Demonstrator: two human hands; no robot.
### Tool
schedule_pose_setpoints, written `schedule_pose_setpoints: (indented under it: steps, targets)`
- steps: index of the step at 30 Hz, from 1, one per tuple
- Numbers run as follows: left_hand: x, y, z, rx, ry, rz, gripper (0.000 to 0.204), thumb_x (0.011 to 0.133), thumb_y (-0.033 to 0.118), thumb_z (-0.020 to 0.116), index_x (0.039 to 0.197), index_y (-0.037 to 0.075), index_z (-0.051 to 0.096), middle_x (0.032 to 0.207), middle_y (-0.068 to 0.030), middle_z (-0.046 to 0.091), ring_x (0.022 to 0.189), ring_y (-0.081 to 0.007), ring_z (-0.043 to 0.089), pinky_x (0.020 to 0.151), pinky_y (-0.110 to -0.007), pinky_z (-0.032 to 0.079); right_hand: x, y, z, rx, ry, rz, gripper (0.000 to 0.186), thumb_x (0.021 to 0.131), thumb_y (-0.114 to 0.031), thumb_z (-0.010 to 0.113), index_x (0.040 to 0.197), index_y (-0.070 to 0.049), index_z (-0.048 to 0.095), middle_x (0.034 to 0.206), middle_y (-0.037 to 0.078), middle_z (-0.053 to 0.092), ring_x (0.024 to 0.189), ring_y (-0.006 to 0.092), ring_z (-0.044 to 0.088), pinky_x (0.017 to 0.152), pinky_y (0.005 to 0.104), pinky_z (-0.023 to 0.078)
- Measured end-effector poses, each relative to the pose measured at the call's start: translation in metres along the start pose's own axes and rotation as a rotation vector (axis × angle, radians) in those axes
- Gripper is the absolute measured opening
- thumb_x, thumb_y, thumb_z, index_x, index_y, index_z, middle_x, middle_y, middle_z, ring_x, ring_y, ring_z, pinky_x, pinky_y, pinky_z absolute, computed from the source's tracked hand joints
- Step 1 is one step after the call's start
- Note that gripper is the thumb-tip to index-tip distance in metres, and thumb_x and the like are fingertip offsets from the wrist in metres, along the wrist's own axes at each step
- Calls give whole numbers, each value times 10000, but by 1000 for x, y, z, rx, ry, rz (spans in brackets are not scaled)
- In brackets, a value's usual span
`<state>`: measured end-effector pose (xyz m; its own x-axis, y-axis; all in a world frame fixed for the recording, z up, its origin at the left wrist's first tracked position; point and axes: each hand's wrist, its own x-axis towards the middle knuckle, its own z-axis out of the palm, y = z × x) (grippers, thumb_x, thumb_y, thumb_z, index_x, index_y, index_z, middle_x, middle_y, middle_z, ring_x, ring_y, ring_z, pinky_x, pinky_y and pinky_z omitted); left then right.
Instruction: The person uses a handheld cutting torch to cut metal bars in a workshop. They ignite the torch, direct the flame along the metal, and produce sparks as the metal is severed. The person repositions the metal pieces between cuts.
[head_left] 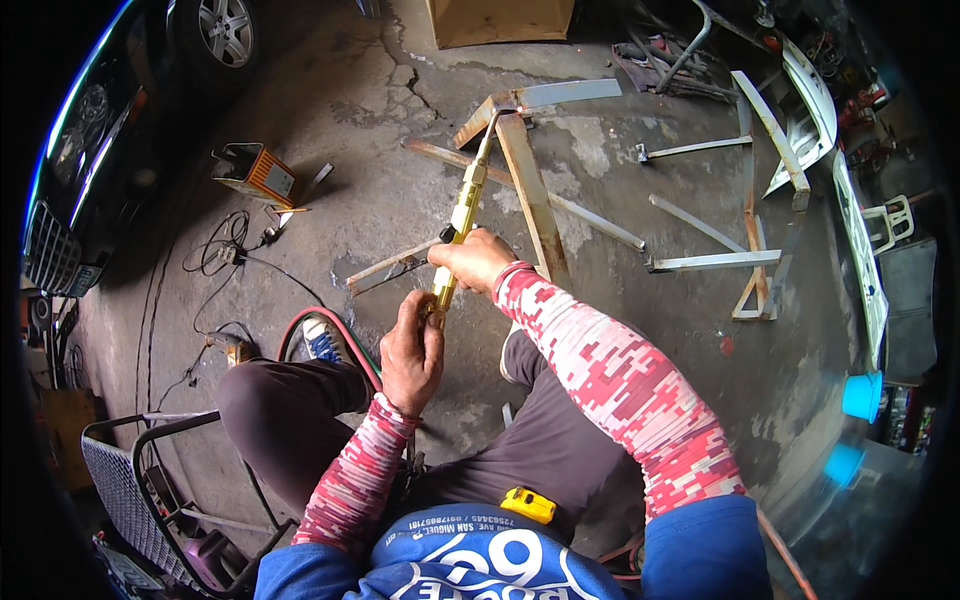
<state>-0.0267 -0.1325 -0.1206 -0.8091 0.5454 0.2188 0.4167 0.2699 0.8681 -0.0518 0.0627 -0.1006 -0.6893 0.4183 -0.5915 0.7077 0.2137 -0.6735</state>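
A brass gas torch (465, 203) slants up and away in front of me. My right hand (474, 260) is closed round its body near a black knob. Lower down, my left hand (413, 350) has its thumb and fingers closed at the rear end, by the valves; the fingers partly hide that end. The thin torch nozzle (489, 135) reaches the corner of a rusty angled metal frame (533, 190). A small bright orange spot glows at this corner, beside the tip. Red and green hoses (340, 322) curve along the floor near my left leg.
Several metal bars and brackets (715, 261) lie on the concrete at right. An open orange tin (262, 172) and tangled cables (228, 255) are at left, near a dark car (90, 150). A metal-framed chair (125, 480) stands close at lower left. A cardboard box (500, 25) stands at the back.
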Motion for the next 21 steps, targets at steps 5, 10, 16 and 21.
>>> schedule_pose_setpoints:
  steps: [5, 10, 16, 21]
  targets:
    - [-5, -1, 1, -7, 13, -13, 280, 1030, 77, 516, 1300, 13, 551, 960, -197, 712, 771, -311, 728, 686, -379, 547, 0, 2, 3, 15, -13, -41, 376, 794, -411, 732, 791, -36, 701, 625, 58, 625, 501, 149, 563, 491, 320, 441]
    - [-8, 3, 0, -31, 21, -46, 278, 1024, 48, 531, 1298, 9, 556, 988, -218, 706, 815, -342, 726, 715, -387, 552, 3, 1, 5, -25, -25, -47, 388, 789, -411, 735, 837, -27, 712, 669, 65, 651, 561, 166, 606, 552, 329, 476]
    - [-8, 7, -2, -63, 13, -43, 273, 1024, 28, 536, 1295, 7, 557, 980, -220, 704, 797, -336, 725, 709, -384, 549, 1, 0, 4, -25, -28, -59, 392, 787, -417, 735, 838, -28, 720, 680, 72, 664, 596, 176, 634, 585, 342, 491]
    - [-6, 8, -5, -71, -4, -70, 265, 1028, 35, 538, 1291, 9, 557, 980, -213, 703, 786, -328, 723, 699, -378, 546, 1, -1, 4, -36, -15, -80, 400, 785, -423, 735, 826, -25, 730, 695, 82, 684, 616, 184, 652, 606, 348, 505]
